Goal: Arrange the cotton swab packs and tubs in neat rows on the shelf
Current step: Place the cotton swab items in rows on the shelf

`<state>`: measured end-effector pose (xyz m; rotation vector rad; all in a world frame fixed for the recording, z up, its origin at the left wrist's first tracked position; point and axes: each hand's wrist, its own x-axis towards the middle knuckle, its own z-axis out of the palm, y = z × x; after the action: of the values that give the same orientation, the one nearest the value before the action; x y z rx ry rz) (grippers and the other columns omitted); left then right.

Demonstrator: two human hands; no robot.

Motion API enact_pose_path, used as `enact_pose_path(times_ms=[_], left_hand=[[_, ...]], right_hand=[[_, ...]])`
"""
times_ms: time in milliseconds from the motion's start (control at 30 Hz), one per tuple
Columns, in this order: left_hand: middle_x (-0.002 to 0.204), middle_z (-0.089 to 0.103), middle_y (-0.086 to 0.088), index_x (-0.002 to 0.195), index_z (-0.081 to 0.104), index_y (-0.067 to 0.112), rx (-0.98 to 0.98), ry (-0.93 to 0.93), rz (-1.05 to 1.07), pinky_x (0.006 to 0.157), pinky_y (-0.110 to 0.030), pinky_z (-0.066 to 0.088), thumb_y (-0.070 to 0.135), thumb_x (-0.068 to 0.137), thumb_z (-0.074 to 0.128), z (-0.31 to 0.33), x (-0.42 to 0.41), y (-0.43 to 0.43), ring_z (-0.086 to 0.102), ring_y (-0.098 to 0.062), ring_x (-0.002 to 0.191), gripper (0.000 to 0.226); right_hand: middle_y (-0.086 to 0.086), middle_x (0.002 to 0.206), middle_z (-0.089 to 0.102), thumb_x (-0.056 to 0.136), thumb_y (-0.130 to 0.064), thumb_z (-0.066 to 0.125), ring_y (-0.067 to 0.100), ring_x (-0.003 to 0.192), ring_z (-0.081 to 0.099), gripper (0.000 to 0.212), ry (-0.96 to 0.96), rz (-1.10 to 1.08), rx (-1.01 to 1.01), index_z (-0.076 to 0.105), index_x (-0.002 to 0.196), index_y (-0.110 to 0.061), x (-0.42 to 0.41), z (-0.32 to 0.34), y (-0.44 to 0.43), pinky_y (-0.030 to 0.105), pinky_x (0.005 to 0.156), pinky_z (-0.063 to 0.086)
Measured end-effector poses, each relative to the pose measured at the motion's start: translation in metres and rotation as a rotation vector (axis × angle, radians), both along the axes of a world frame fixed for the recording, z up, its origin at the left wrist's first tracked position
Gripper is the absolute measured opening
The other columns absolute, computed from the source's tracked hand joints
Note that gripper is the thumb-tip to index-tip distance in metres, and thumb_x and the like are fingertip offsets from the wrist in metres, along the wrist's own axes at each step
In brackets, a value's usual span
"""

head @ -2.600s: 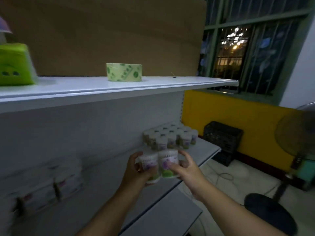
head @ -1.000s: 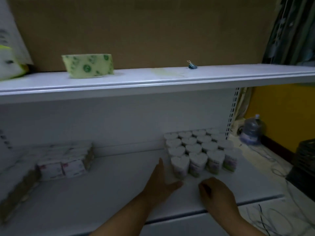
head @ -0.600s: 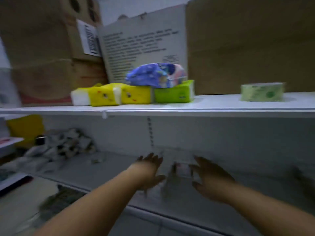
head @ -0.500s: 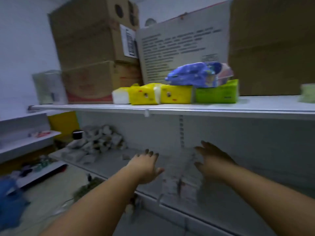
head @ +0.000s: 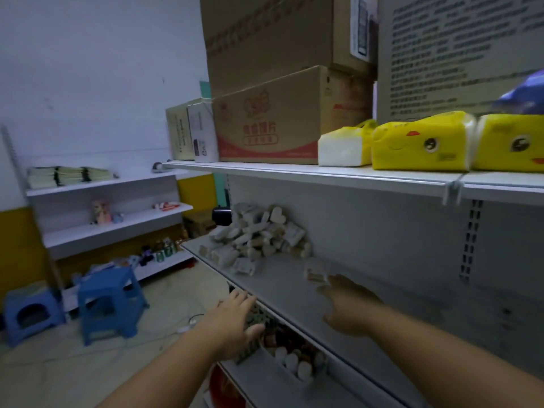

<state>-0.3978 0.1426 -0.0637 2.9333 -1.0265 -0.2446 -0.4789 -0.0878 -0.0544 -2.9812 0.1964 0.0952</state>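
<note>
Cotton swab packs and tubs lie in a loose heap at the far left end of the middle shelf, against the back panel. 1 stray pack lies apart from the heap, just beyond your right hand. That hand hangs over the shelf with its fingers stretched forward and relaxed, holding nothing. Your left hand is palm down with straight fingers, also empty, out in front of the shelf's front edge and above the lower shelf.

You look to be reaching for the next load. Take the stray pack first, since it is nearest, pinching it by its sides. At the heap, lift from the top, not the bottom, or the pile may slide. Several packs sit close to the front edge and could be knocked off. Gather 1 kind at a time, because the heart-lidded tub and the flat packs will not row up together.

0.5 s ago the heap sat far off at the left of your view, and both hands were spread around a stack of packs straight ahead. Your view has since swung left, the heap is nearer the middle, and that stack is out of sight. So is the tidy block of tubs you were beside 1 s ago.
</note>
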Motion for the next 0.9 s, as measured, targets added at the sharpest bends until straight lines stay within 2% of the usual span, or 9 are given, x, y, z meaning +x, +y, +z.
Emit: enact_pose_path(times_ms=[100,200,300,400,567,667,733,800,900], left_hand=[[0.160,-0.001,0.001,0.152,0.004,0.025,0.025,0.012,0.058,0.120,-0.039,0.006,0.056,0.096,0.032,-0.006,0.041,0.003,-0.003,-0.017,0.147,0.070],[0.160,-0.002,-0.001,0.152,0.004,0.024,0.039,0.001,0.120,0.120,-0.040,0.006,0.056,0.096,0.031,-0.007,0.081,0.004,-0.003,-0.019,0.147,0.070],[0.160,0.000,-0.001,0.152,0.004,0.024,-0.002,0.025,0.151,0.120,-0.039,0.009,0.055,0.096,0.032,-0.009,0.116,0.003,-0.001,-0.019,0.147,0.070],[0.160,0.001,-0.001,0.152,0.006,0.024,0.019,0.079,0.137,0.120,-0.041,0.011,0.054,0.096,0.034,-0.014,0.143,0.005,0.000,-0.019,0.147,0.069],[0.157,0.018,-0.002,0.149,0.019,0.025,-0.119,0.121,0.168,0.116,-0.034,0.024,0.051,0.096,0.040,-0.032,0.208,0.020,0.022,-0.020,0.143,0.064],[0.152,0.032,0.003,0.145,0.029,0.026,-0.238,0.096,0.165,0.109,-0.030,0.033,0.048,0.094,0.046,-0.042,0.254,0.029,0.034,-0.016,0.136,0.059],[0.146,0.040,0.002,0.142,0.035,0.025,-0.341,0.066,0.179,0.101,-0.028,0.038,0.044,0.093,0.050,-0.045,0.283,0.030,0.042,-0.017,0.130,0.054],[0.141,0.045,-0.001,0.140,0.039,0.023,-0.448,0.030,0.211,0.096,-0.031,0.042,0.048,0.090,0.053,-0.052,0.312,0.027,0.046,-0.020,0.125,0.057],[0.139,0.046,-0.005,0.139,0.041,0.020,-0.570,0.033,0.247,0.097,-0.038,0.046,0.058,0.084,0.054,-0.069,0.349,0.019,0.047,-0.025,0.122,0.068]], right_hand=[[0.001,0.160,-0.003,0.097,-0.041,0.041,0.020,0.147,0.002,0.068,0.030,0.012,0.026,0.005,0.152,-0.024,0.054,-0.003,-0.012,0.032,0.116,0.014],[0.008,0.159,0.004,0.096,-0.044,0.042,0.025,0.146,0.008,0.067,0.025,0.024,-0.002,0.011,0.151,-0.022,0.106,-0.007,-0.019,0.035,0.115,0.021],[0.007,0.157,0.012,0.096,-0.043,0.043,0.026,0.143,0.018,0.065,-0.003,0.055,0.015,0.015,0.150,-0.020,0.149,-0.011,-0.018,0.034,0.111,0.028],[0.007,0.158,0.009,0.097,-0.043,0.042,0.024,0.145,0.011,0.065,0.020,0.102,0.029,0.013,0.151,-0.020,0.182,-0.025,-0.010,0.034,0.114,0.023],[0.002,0.159,0.008,0.096,-0.045,0.042,0.020,0.146,0.008,0.066,0.009,0.076,0.096,0.014,0.150,-0.021,0.235,-0.061,0.009,0.033,0.117,0.019],[0.005,0.156,0.019,0.095,-0.047,0.043,0.022,0.142,0.023,0.066,-0.023,-0.044,0.176,0.019,0.149,-0.016,0.268,-0.083,0.027,0.033,0.112,0.028],[0.008,0.140,0.041,0.092,-0.049,0.048,0.023,0.125,0.044,0.058,-0.095,-0.175,0.288,0.039,0.136,-0.012,0.291,-0.094,0.040,0.032,0.098,0.042],[0.008,0.129,0.050,0.089,-0.049,0.053,0.024,0.114,0.051,0.053,-0.159,-0.339,0.402,0.047,0.126,-0.012,0.310,-0.099,0.055,0.032,0.088,0.046],[0.008,0.136,0.047,0.083,-0.058,0.054,0.024,0.124,0.046,0.069,-0.256,-0.562,0.458,0.043,0.132,-0.013,0.321,-0.113,0.072,0.035,0.100,0.041]])
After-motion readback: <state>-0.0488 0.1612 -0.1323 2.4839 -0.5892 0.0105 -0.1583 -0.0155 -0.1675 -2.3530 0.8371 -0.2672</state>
